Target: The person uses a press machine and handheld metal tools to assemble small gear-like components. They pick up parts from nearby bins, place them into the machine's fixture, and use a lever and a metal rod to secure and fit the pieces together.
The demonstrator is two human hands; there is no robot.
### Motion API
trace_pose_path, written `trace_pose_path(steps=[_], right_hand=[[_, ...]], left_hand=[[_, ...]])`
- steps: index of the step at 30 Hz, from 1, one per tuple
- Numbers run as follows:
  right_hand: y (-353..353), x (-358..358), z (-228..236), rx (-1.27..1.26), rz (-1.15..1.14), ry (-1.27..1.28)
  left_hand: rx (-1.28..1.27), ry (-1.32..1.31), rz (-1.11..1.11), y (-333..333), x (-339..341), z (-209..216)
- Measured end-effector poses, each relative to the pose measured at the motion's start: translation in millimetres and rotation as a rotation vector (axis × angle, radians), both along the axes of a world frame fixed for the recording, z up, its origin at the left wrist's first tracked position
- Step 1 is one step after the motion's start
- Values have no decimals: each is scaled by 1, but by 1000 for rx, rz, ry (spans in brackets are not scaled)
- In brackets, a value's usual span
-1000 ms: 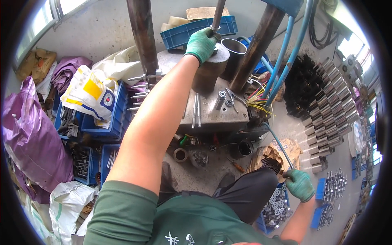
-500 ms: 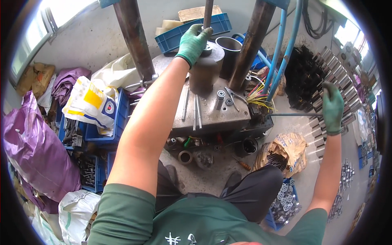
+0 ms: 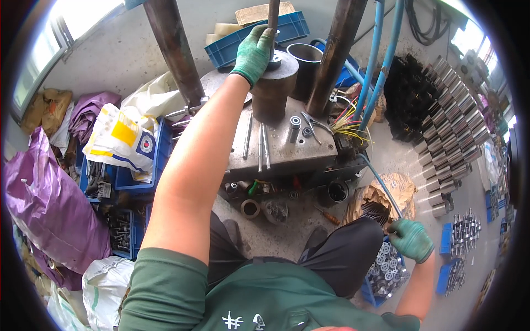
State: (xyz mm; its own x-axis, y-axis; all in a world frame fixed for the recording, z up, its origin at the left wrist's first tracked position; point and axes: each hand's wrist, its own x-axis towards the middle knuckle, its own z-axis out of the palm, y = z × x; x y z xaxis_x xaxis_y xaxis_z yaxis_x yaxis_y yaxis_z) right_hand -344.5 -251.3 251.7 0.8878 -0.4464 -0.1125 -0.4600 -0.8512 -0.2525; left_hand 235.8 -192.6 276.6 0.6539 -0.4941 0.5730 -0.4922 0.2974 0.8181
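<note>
My left hand, in a green glove, is closed round an upright metal shaft. Below it, a dark ring sits on the flat top of a heavy steel cylinder, which stands on a metal press table. Down at the right, my gloved right hand grips the end of a long thin lever that slants up to the table's right side. On the table lie slim metal shafts, a small sleeve, a bearing and pliers.
Two thick columns rise from the table. Behind stands an open dark cylinder. Blue hoses and loose wires hang at the right. A torn paper sack and a blue bin of parts lie near my right knee. Stacked steel cylinders line the right.
My right hand has swung down toward me with the lever, which was nearly level and now slants. My left hand stays at the shaft. The steel cylinder, blurred before, is now sharp.
</note>
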Motion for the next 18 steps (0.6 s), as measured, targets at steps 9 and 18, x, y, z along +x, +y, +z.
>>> trace_pose_path(steps=[9, 18], right_hand=[[4, 9, 8, -17, -154, 110], [-6, 8, 13, -31, -107, -60]], left_hand=[[67, 31, -13, -5, 14, -4], [75, 98, -76, -2, 14, -2]])
